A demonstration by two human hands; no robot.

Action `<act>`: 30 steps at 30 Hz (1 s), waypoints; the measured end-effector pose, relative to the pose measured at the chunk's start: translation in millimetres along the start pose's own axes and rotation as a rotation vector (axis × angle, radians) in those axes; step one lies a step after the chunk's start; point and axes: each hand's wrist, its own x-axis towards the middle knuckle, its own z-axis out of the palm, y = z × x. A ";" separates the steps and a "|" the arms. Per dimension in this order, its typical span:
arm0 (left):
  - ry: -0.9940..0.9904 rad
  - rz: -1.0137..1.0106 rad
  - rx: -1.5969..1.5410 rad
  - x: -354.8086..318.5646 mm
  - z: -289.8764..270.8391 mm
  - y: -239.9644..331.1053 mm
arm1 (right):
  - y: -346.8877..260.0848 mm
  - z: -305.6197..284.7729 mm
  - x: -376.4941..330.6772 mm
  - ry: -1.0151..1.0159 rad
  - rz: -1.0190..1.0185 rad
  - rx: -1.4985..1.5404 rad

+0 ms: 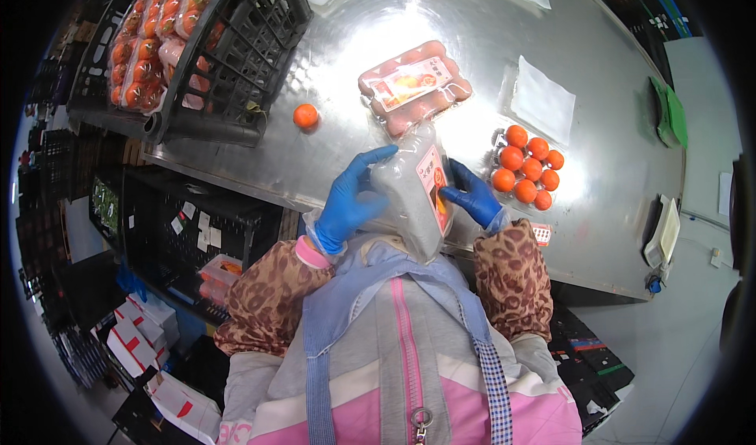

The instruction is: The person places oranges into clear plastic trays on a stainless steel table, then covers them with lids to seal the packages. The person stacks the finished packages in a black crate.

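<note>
Both my hands wear blue gloves and hold a clear plastic pack (408,185) with a pink picture label, tilted on end close to my body. My left hand (346,197) curves round its left side, index fingertip and thumb against the plastic. On the other side my right hand (476,198) grips the edge by the label, thumb over the front. What is inside this pack is hard to make out. Just beyond it lies a wrapped pack of round fruit (453,90) with a similar label. A single orange-red fruit (305,116) rests to the left.
An open clear tray of orange-red fruits (526,169) sits on the steel table (331,161) at right, near white sheets (543,100). A black crate (236,67) with fruit packs stands at the far left. A green object (669,113) lies by the right edge.
</note>
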 end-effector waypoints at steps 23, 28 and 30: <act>0.146 -0.268 -0.704 20.9 -32.2 -19.2 | -30.8 11.0 -34.9 0.400 -0.374 0.697; 0.136 -0.277 -0.684 17.5 -30.4 -22.5 | -45.2 13.8 -30.9 0.400 -0.473 0.504; 0.140 -0.273 -0.689 14.9 -30.0 -23.2 | -44.4 15.7 -30.3 0.357 -0.556 0.580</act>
